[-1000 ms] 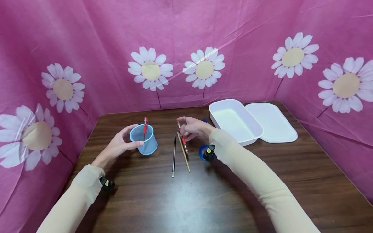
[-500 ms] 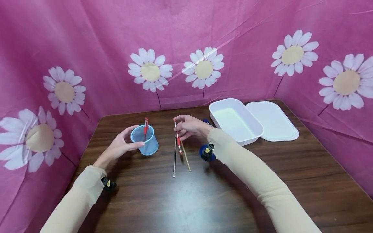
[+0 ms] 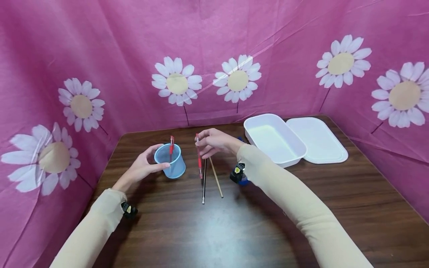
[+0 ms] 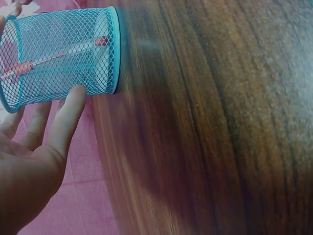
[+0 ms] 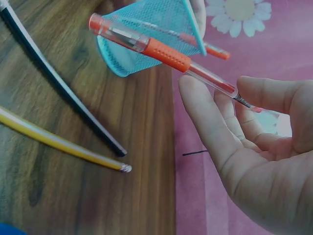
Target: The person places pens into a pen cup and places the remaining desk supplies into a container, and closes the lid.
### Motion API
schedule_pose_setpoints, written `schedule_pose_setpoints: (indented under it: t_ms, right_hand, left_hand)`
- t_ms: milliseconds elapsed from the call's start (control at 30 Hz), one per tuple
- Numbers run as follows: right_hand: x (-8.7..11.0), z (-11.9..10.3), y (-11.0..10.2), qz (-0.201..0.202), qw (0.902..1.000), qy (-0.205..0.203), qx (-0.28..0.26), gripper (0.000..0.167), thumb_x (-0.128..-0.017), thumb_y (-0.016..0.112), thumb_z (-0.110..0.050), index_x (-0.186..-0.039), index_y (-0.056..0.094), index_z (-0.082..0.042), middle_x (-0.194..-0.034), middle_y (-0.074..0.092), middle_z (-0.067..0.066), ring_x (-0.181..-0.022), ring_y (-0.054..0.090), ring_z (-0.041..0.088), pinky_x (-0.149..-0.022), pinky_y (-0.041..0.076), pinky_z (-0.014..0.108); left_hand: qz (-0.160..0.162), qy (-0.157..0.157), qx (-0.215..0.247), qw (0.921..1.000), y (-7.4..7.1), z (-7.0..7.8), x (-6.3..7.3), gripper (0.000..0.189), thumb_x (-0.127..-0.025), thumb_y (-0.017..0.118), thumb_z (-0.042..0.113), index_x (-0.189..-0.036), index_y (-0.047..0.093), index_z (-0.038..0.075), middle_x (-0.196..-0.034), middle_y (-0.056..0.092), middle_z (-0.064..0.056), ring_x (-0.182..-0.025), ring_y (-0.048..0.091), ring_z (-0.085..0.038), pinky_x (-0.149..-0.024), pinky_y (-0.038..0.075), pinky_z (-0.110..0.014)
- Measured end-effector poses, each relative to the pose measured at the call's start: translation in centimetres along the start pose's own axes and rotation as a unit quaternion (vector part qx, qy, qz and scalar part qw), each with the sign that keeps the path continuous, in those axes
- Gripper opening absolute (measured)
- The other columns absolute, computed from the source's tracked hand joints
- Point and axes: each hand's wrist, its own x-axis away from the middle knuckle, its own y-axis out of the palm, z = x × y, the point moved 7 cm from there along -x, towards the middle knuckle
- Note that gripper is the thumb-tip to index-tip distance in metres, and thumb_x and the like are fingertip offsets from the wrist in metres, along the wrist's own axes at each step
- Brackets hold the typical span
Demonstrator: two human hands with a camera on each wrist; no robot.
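Cup of light-blue wire mesh (image 3: pixel 177 169), cylindrical, left of centre in the head view, gripped by the left hand (image 3: pixel 143 165); one clear-and-red plastic pen (image 3: pixel 171 147) stands inside, projecting above the rim. Right hand (image 3: pixel 216 142), at centre and apart from the left, pinches a second clear-and-red pen (image 3: pixel 200 163) by its upper end. Below, a slim black pencil (image 3: pixel 204 186) and a slim yellow pencil (image 3: pixel 216 178) lie on the brown wood-grain table (image 3: pixel 161 230). Right of these, a blue object (image 3: pixel 244 182) is too covered to identify.

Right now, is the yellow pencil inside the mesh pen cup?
No, the yellow pencil lies on the wooden table, apart from the blue mesh pen cup.
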Motion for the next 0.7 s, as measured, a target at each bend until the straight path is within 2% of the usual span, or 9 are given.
schedule_pose_setpoints:
  t_ms: [200, 333, 500, 700]
  right_hand:
    - [0.2, -1.3, 0.9, -0.008, 0.9998, -0.018, 0.009, 0.024, -0.101, 0.064, -0.011, -0.121, 0.059, -0.001, -0.115, 0.067, 0.017, -0.089, 0.072, 0.03, -0.08, 0.061, 0.047]
    - [0.4, -2.1, 1.5, -0.019, 0.9995, -0.027, 0.0, 0.022, -0.1, 0.064, -0.011, -0.119, 0.059, -0.001, -0.115, 0.068, 0.021, -0.094, 0.071, 0.033, -0.081, 0.06, 0.048]
    - [0.6, -3.4, 1.9, -0.023, 0.9983, -0.049, -0.022, 0.019, -0.1, 0.064, -0.008, -0.116, 0.06, 0.0, -0.109, 0.07, 0.02, -0.094, 0.072, 0.033, -0.089, 0.056, 0.053]
    - [0.8, -4.9, 2.4, -0.04, 0.9968, -0.069, -0.012, 0.022, -0.099, 0.067, -0.009, -0.116, 0.061, 0.002, -0.108, 0.072, 0.017, -0.091, 0.073, 0.029, -0.087, 0.058, 0.048]
  left_hand:
    - [0.007, 0.0, -0.013, 0.9999, -0.4, 0.0, 0.0, 0.077, -0.087, 0.084, 0.025, -0.151, 0.042, 0.015, -0.136, 0.057, -0.011, -0.119, 0.055, -0.028, -0.092, 0.051, -0.026]
    - [0.005, 0.006, -0.017, 0.9998, -0.5, 0.0, 0.1, 0.077, -0.088, 0.083, 0.023, -0.151, 0.041, 0.013, -0.136, 0.057, -0.013, -0.119, 0.055, -0.028, -0.091, 0.051, -0.026]
    - [0.004, 0.007, -0.013, 0.9999, -0.3, 0.0, 0.0, 0.077, -0.088, 0.083, 0.024, -0.151, 0.041, 0.012, -0.136, 0.057, -0.014, -0.118, 0.055, -0.028, -0.091, 0.051, -0.026]
    - [0.004, 0.005, -0.011, 0.9999, -0.2, 0.0, -0.2, 0.076, -0.088, 0.083, 0.023, -0.15, 0.041, 0.01, -0.135, 0.057, -0.015, -0.118, 0.055, -0.028, -0.091, 0.05, -0.025]
